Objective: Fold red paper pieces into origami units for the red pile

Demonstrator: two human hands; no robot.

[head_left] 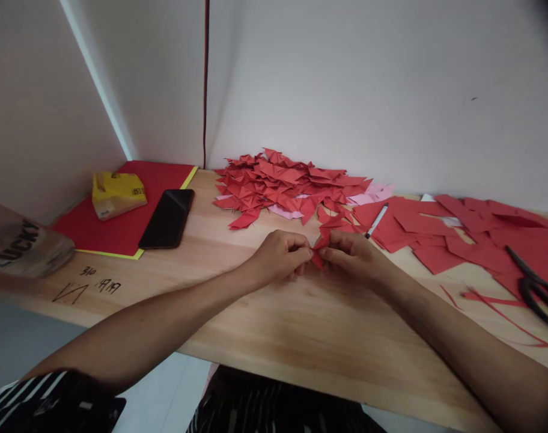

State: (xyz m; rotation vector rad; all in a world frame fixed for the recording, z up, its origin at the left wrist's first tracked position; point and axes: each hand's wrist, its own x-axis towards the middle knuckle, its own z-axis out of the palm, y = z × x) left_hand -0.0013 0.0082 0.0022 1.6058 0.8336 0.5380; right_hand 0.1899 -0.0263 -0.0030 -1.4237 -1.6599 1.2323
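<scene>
Between my two hands, just above the wooden table, is a small piece of folded red paper. My left hand pinches its left side between thumb and curled fingers. On the other side, my right hand grips the same paper with its thumb and fingers closed. The paper's exact folds are partly hidden by the fingers. Right behind the hands lies a heap of folded red paper pieces, with some pink paper showing beneath.
Flat red paper pieces, a white pen and black scissors lie right, beside thin red strips. At left are a phone, red sheets, a yellow packet and a plastic cup. A wall stands behind.
</scene>
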